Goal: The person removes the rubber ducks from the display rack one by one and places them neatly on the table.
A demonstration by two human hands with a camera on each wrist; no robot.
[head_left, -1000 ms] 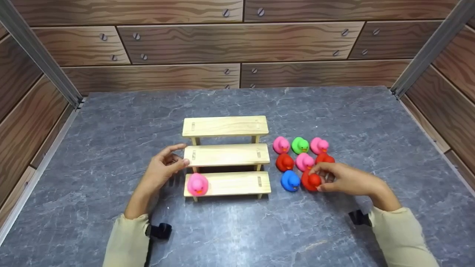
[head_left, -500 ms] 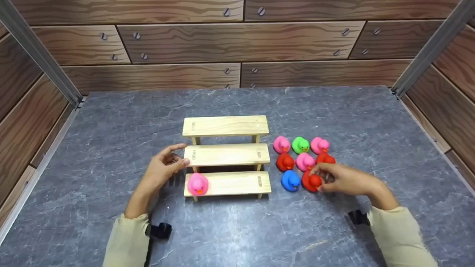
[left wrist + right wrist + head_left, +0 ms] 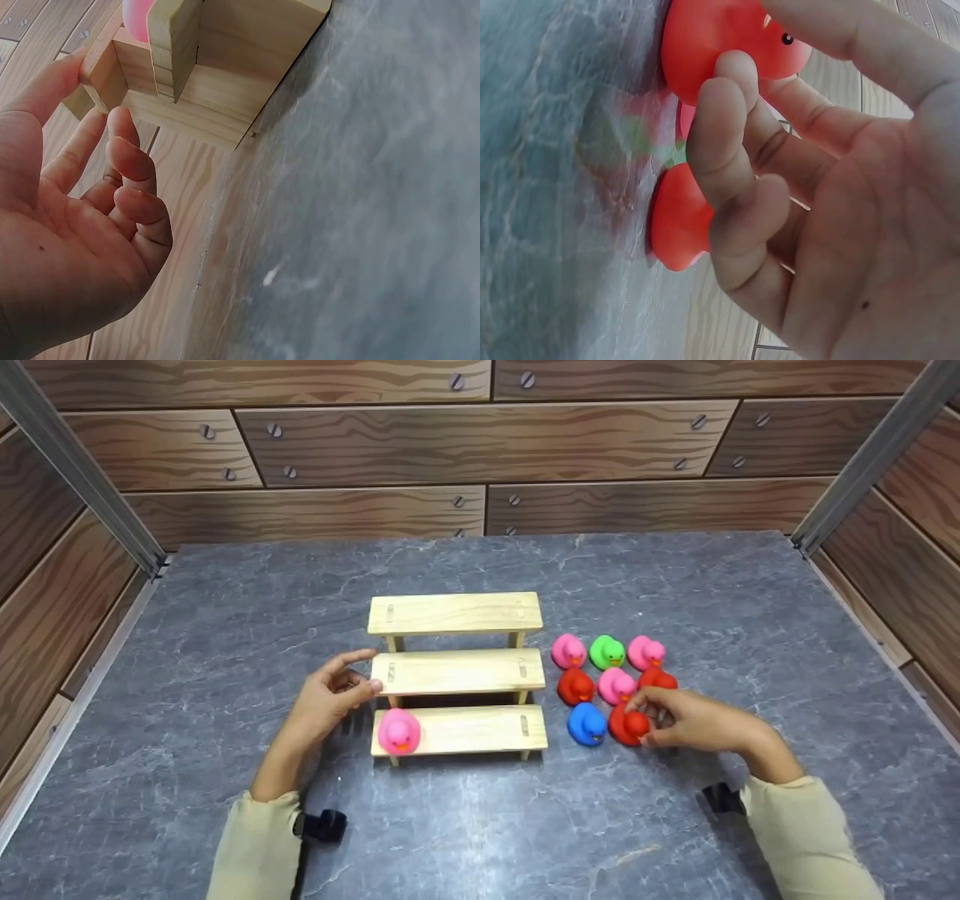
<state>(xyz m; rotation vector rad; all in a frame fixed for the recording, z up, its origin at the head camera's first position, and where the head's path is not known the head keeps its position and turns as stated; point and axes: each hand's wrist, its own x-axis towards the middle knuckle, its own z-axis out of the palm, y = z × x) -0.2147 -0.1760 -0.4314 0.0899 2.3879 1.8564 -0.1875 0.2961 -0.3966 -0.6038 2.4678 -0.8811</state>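
A pale three-step wooden stand [image 3: 458, 670] is left of centre in the head view. My left hand [image 3: 326, 699] pinches the left end of its middle step, thumb at the front corner and index finger at the back; the other fingers curl below in the left wrist view. A pink rubber duck [image 3: 399, 733] sits at the left of the lowest step. To the right, my right hand [image 3: 697, 720] holds a red rubber duck [image 3: 626, 725] between thumb and fingers. That duck's side and eye show in the right wrist view; its far side is hidden.
Beside the held duck stands a blue duck [image 3: 586, 725]. Behind are a red duck [image 3: 575, 688], a pink duck [image 3: 616, 686] and another red duck [image 3: 657, 679], partly covered by my hand. A green duck [image 3: 607, 652] stands between pink ducks at the back. Wood-patterned panels [image 3: 480, 446] enclose the table.
Almost nothing differs. Both hands keep their places on the stand and the red duck; the right wrist has shifted very slightly left.
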